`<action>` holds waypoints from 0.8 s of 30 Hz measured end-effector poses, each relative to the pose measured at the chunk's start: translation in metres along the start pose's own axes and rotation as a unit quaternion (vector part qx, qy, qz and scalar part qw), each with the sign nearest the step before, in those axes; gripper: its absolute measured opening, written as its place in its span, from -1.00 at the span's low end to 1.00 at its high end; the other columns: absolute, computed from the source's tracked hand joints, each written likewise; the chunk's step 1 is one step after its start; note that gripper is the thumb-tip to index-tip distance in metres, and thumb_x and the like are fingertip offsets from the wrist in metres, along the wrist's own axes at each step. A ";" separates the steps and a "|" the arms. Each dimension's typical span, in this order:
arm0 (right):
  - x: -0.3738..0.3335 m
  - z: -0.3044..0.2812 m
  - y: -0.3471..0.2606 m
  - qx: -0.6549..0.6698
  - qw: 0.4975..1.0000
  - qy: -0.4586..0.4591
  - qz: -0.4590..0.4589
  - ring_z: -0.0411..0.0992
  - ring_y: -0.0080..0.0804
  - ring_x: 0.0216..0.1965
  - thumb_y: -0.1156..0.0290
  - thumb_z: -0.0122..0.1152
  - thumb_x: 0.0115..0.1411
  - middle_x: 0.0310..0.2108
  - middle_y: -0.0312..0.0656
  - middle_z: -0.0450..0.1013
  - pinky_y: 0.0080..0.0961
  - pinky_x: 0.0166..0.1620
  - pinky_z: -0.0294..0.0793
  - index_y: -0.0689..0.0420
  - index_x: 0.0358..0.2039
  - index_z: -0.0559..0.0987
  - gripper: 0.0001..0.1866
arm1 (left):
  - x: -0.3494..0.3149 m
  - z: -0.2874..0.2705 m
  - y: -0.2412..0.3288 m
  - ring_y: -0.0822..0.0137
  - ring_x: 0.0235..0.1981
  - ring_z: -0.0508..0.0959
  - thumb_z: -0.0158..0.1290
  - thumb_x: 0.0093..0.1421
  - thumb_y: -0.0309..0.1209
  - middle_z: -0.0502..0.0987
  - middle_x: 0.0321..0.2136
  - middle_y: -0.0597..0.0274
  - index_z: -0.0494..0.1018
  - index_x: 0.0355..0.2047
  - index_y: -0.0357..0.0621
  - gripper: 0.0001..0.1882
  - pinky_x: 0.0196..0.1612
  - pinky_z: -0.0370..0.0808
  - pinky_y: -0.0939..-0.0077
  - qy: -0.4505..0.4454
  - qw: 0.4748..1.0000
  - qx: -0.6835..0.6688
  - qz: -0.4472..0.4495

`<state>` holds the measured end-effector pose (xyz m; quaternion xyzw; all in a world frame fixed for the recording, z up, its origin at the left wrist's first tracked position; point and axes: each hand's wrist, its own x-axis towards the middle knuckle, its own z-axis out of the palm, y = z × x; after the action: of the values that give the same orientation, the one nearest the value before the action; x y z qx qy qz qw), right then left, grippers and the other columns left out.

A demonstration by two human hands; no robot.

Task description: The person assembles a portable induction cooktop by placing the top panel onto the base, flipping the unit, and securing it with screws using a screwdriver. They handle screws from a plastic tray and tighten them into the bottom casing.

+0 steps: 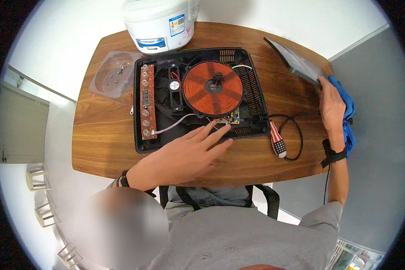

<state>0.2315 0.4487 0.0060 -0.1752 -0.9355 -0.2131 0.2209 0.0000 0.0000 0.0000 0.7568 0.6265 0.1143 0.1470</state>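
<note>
Reaching palm-down, the left hand (pixel 186 152) lies spread over a black casing (pixel 166 140); right hand (pixel 332 105) grips a panel (pixel 298 64).

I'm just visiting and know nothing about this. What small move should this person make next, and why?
Perhaps lay the panel flat on the table: the right hand has it tilted near the table's right edge, while the left hand is busy at the small circuit board in the open black housing. That would likely free the right hand.
</note>
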 end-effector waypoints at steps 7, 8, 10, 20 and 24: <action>0.021 -0.029 0.000 0.067 0.984 0.065 0.150 0.64 0.21 -0.09 0.52 0.13 0.55 -0.05 0.14 0.64 -0.05 -0.09 0.65 -0.02 0.31 0.50 -0.63 | -0.010 0.002 -0.001 -0.26 0.59 0.20 0.21 0.42 -0.32 0.11 0.60 -0.24 0.17 0.56 -0.28 -0.21 0.60 0.26 -0.02 0.013 0.999 -0.042 -0.002; 0.019 -0.032 -0.002 0.089 0.981 0.073 0.159 0.65 0.17 -0.10 0.50 0.12 0.57 -0.07 0.14 0.63 -0.11 -0.07 0.65 0.01 0.30 0.50 -0.65 | -0.012 0.000 -0.002 -0.25 0.59 0.20 0.21 0.42 -0.32 0.11 0.60 -0.24 0.17 0.56 -0.28 -0.21 0.60 0.27 -0.02 0.017 0.998 -0.055 0.001; 0.018 -0.036 -0.005 0.135 0.975 0.086 0.155 0.64 0.03 -0.09 0.49 0.08 0.60 -0.08 0.14 0.62 -0.23 -0.01 0.63 0.07 0.29 0.50 -0.69 | -0.012 -0.006 -0.003 -0.24 0.59 0.21 0.21 0.41 -0.32 0.11 0.60 -0.23 0.16 0.56 -0.28 -0.20 0.59 0.28 -0.02 0.030 0.998 -0.064 -0.004; 0.014 -0.071 -0.056 0.204 0.967 0.150 0.008 0.51 0.07 0.23 0.67 0.03 0.46 0.18 -0.04 0.60 -0.01 0.44 0.35 0.16 0.21 0.57 -0.63 | 0.000 -0.051 -0.017 -0.26 0.58 0.22 0.29 0.36 -0.38 0.02 0.62 -0.31 -0.03 0.64 -0.25 -0.01 0.58 0.28 0.04 0.134 0.987 -0.059 -0.061; 0.015 -0.080 -0.061 0.243 0.958 0.144 -0.049 0.55 0.03 0.19 0.50 -0.01 0.53 0.11 -0.02 0.65 0.19 0.49 0.24 0.16 0.16 0.56 -0.72 | 0.023 -0.082 -0.041 -0.29 0.59 0.17 0.31 0.35 -0.41 -0.07 0.65 -0.33 -0.11 0.67 -0.20 0.06 0.57 0.29 0.03 0.175 0.974 -0.118 -0.078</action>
<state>0.2207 0.3626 0.0588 -0.0378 -0.9248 -0.0128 0.3783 -0.0625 0.0364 0.0606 0.6516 0.6815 0.3061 0.1317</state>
